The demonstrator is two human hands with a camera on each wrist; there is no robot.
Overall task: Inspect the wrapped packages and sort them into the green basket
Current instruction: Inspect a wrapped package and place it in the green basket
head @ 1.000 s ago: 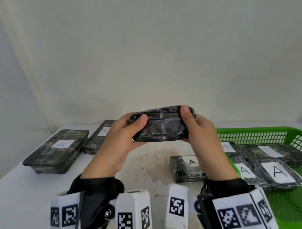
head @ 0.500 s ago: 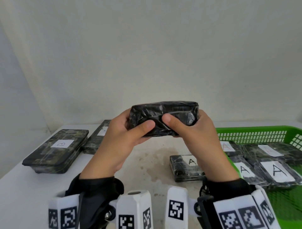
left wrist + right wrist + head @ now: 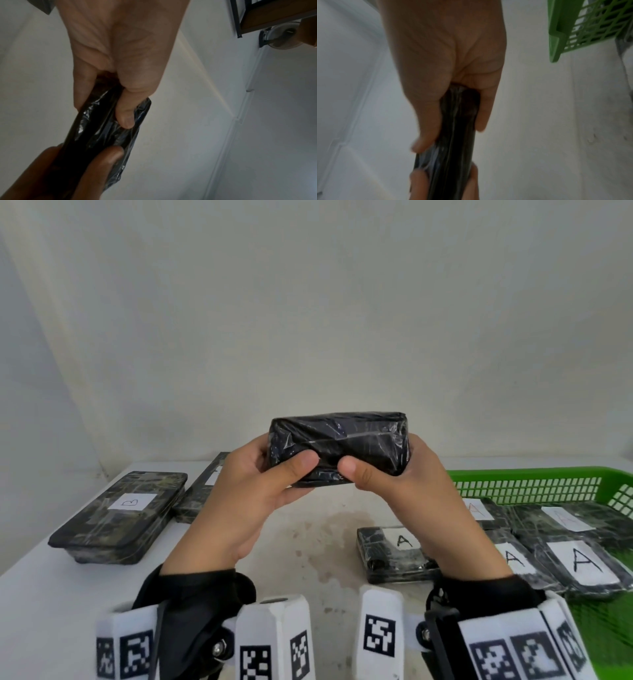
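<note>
Both hands hold one black wrapped package (image 3: pixel 342 440) up in the air above the white table (image 3: pixel 41 594). My left hand (image 3: pixel 253 477) grips its left end, thumb on the near face. My right hand (image 3: pixel 400 477) grips its right end the same way. No label shows on the side facing me. The left wrist view shows the package (image 3: pixel 106 129) edge-on between thumb and fingers; the right wrist view shows the same package (image 3: pixel 453 135). The green basket (image 3: pixel 527 477) stands at the right with several packages labelled A (image 3: pixel 582 559) inside.
A package labelled A (image 3: pixel 387 556) lies on the table just left of the basket. At the far left lies a package labelled B (image 3: pixel 120 515), with another package (image 3: pixel 202 494) behind it. A bare wall rises behind the table.
The held package has been turned and raised slightly. Both thumbs have moved from its top edge to meet near the middle of its near face.
</note>
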